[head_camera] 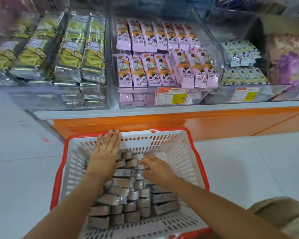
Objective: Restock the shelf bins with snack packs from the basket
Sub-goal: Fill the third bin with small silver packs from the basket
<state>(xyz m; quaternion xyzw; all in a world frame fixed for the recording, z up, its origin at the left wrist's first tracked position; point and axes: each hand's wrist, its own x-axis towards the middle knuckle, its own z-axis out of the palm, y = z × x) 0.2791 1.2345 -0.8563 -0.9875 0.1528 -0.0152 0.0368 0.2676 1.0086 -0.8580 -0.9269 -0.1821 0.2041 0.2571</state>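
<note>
Your left hand (104, 156) lies flat, fingers straight, pressing on the far rows of greyish-purple foil snack packs (123, 187). They stand on edge, tightly packed, in the white slotted plastic basket with a red rim (145, 135) on the near floor. Just right of it, your right hand (155, 168) has its fingers curled into the middle rows, pinching a few pack tops. Use the flat palm to hold the neighbours down, gather a small, even bundle, and lift it straight up. The clear acrylic bin (197, 99) of pink packs (155, 73) directly beyond is likely the match.
</note>
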